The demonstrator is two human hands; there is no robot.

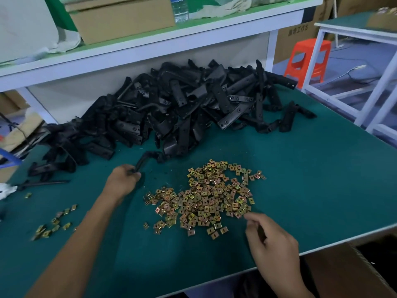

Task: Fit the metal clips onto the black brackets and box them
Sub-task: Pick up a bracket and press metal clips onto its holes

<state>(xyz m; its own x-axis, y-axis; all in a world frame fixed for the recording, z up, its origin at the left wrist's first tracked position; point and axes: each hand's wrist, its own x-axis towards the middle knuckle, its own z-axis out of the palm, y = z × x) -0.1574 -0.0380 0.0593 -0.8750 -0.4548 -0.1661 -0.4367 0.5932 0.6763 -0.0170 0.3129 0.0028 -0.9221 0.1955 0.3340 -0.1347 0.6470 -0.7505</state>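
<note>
head view: the left hand (123,179) grips one end of a black bracket (143,161) resting on the green table (311,179), just in front of the big bracket heap (182,108) at the back. the right hand (274,239), fingers curled, sits at the near right edge of the metal clips (206,196) spread mid-table; whether it pinches a clip cannot be told. a few loose clips (55,222) lie far left.

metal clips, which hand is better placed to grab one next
Right. The right hand hovers at the near edge of the clip pile with nothing visible in it; the left hand grips a black bracket.
</note>
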